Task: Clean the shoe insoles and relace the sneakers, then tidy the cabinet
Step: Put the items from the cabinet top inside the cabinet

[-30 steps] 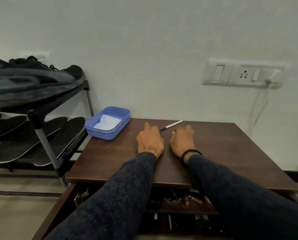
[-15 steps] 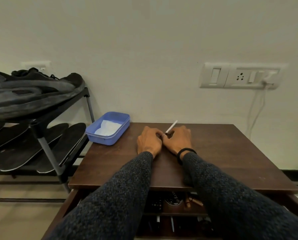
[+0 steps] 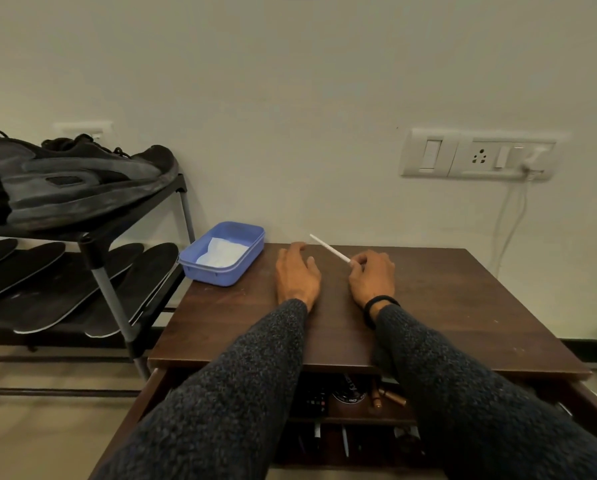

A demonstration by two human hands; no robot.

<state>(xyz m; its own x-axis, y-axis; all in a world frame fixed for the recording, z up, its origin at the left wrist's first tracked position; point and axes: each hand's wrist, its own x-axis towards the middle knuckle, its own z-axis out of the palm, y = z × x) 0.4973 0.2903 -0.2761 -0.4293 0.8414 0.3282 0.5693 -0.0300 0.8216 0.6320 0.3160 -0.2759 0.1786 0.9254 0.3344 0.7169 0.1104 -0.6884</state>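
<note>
Four flat black insoles [image 3: 92, 292] laid out on lower shelf of black shoe rack [image 3: 106, 285]; laced black sneakers [image 3: 78, 181] up top. Seemingly at cabinet tidying: white pen [image 3: 330, 248] pinched in right hand [image 3: 371, 278] fingers above dark wooden tabletop [image 3: 463, 306], left hand [image 3: 297, 275] flat, fingers relaxed. Open cluttered drawer [image 3: 352, 410] left to sort.

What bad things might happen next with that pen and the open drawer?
The right hand pinches the pen only at one end, so it may slip onto the cabinet top. The drawer below stands open and cluttered, so a dropped pen could get lost there. The blue tub sits near the edge; the left hand might nudge it.
</note>
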